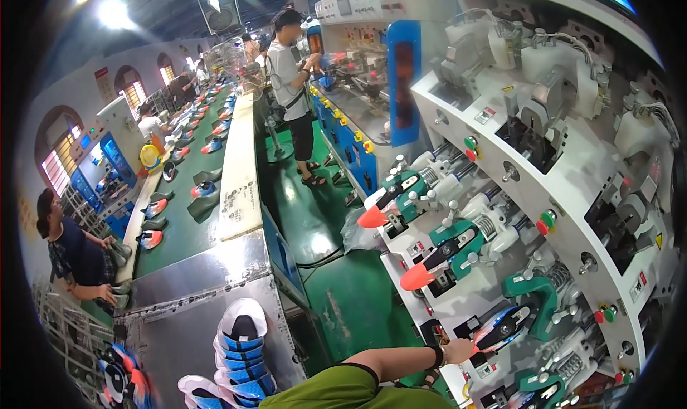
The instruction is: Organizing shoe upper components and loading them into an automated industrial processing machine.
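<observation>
Orange-tipped shoe lasts [373, 216] on the machine: two. Blue-and-white shoes [242, 327] stacked on the steel table [193, 273]: about five. Standing person [290, 65]: one.

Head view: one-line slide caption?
Right hand reaches a blue shoe mounted on a white multi-station machine beside a conveyor.

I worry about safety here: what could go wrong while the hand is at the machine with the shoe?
1. The right hand touches the blue and white shoe in the green metal clamp, so fingers might get pinched.
2. The stacked blue and white shoes sit near the metal table's edge and may slide off.
</observation>
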Available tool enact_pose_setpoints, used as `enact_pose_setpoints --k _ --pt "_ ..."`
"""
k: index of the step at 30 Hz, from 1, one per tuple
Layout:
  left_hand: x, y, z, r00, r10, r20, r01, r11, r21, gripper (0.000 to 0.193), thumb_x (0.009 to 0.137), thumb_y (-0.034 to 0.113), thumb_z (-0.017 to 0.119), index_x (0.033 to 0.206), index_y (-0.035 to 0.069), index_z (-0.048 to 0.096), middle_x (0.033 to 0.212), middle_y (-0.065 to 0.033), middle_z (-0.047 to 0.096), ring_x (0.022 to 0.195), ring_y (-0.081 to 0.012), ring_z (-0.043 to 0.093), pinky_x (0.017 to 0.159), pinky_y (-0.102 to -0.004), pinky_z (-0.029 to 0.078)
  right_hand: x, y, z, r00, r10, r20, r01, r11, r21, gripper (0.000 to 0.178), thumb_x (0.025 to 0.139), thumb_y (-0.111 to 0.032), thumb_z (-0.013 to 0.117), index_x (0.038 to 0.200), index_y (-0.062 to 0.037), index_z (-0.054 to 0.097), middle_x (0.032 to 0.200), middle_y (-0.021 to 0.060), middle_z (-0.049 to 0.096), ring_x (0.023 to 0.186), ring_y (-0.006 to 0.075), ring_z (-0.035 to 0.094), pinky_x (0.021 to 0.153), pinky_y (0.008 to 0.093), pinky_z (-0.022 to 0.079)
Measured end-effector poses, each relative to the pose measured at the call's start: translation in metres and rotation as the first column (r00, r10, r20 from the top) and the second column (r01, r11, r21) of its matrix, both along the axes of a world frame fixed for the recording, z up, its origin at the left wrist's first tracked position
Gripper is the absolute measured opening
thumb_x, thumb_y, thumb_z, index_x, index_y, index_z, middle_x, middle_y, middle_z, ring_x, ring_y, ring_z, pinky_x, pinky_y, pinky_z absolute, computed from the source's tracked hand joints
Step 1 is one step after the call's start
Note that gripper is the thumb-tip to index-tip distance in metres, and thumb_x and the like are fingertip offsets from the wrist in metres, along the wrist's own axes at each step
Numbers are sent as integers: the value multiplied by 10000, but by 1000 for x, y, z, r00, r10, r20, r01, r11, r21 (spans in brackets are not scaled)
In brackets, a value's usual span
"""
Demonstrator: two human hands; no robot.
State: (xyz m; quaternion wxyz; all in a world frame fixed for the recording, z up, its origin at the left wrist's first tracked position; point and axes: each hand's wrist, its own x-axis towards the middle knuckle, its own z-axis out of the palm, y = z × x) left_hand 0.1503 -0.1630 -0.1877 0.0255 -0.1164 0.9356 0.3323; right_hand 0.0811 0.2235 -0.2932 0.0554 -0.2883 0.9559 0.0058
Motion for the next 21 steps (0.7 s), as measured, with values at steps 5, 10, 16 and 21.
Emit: enact_pose_setpoints --k 5,10,16,21 --pt "-5 6 -2 998 -2 62 4 999 -32 259 839 216 459 784 7 602 734 -202 618 669 -345 620 541 -414 494 -25 -40 -6 908 419 -25 -418 908 33 784 754 -261 600 1387 -161 149 1045 190 431 945 366 456 789 487 361" --pt "3 9 13 998 -5 57 5 1000 7 221 824 214 474 775 44 607 757 -204 619 693 -354 616 560 -439 488 -67 -102 5 569 822 -15 -817 568 103 869 726 -283 664 1392 -134 126 1260 176 320 1121 401 353 917 515 293" --pt "66 7 -25 986 99 136 -160 805 572 446 743 457 615 838 21 613 681 -117 611 628 -234 587 592 -353 462 -9 -299 236 457 654 602 -419 756 -503 263 879 -201 495 792 16 616 645 99 608 585 137 598 534 272 447" --pt "218 -17 -11 747 657 99 -651 693 310 547 702 450 666 1005 2 589 871 -168 635 808 -273 617 697 -356 487 38 -371 236 -7 581 814 -420 737 -530 229 910 -173 457 1031 2 543 725 71 612 626 114 595 547 219 461"
